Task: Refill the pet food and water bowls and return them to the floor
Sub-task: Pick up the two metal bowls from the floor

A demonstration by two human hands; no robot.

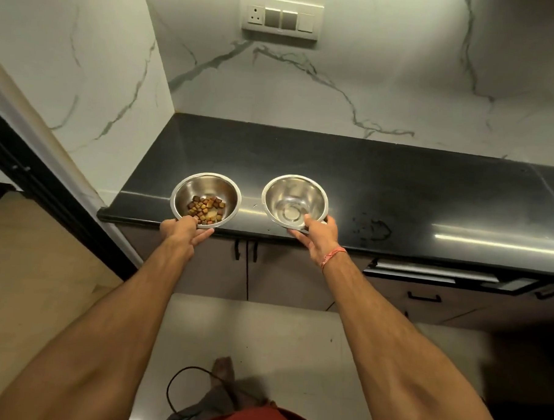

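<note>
Now each hand has a closed grip on a steel bowl at the black bench (397, 189) edge: left hand (186, 233) pinches the kibble bowl (205, 199) rim, right hand (319, 238) pinches the water bowl (295, 200) rim.

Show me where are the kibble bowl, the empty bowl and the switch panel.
kibble bowl (207, 187): head view, bare inner wall above the kibble.
empty bowl (294, 194): head view, inner wall.
switch panel (281, 19): head view, left grey switch.

shiny steel bowls (205, 200), glossy black stone counter (397, 189), veined marble wall (338, 95)
</note>
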